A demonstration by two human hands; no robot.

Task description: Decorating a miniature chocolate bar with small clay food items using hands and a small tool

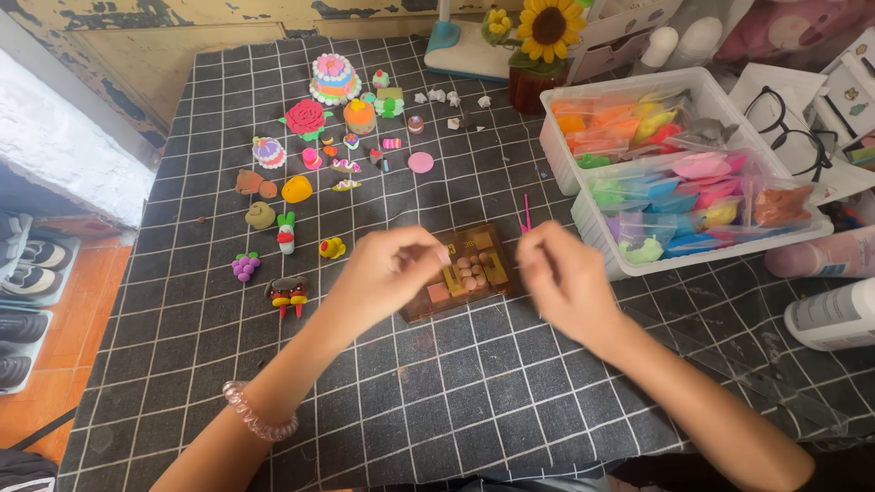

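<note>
A small brown clay tray (pixel 463 271) with tiny tan and pink clay pieces on it lies in the middle of the dark checked tablecloth (pixel 437 401). My left hand (pixel 387 273) hovers over its left side, fingers curled and pinched together; I cannot tell whether a bit of clay is between them. My right hand (pixel 567 278) is just right of the tray, its fingertips pinched together with nothing visible between them. A thin pink stick tool (pixel 526 211) stands or lies just behind my right hand. A pink coil band sits on my left wrist.
Many small clay figures lie at the back left: a tiered cake (pixel 334 78), a red rose (pixel 304 117), grapes (pixel 244 266). Two clear bins of coloured clay bags (pixel 679 173) stand at the right. A sunflower pot (pixel 543 55), glasses (pixel 791 128) and white bottles (pixel 834 314) are nearby.
</note>
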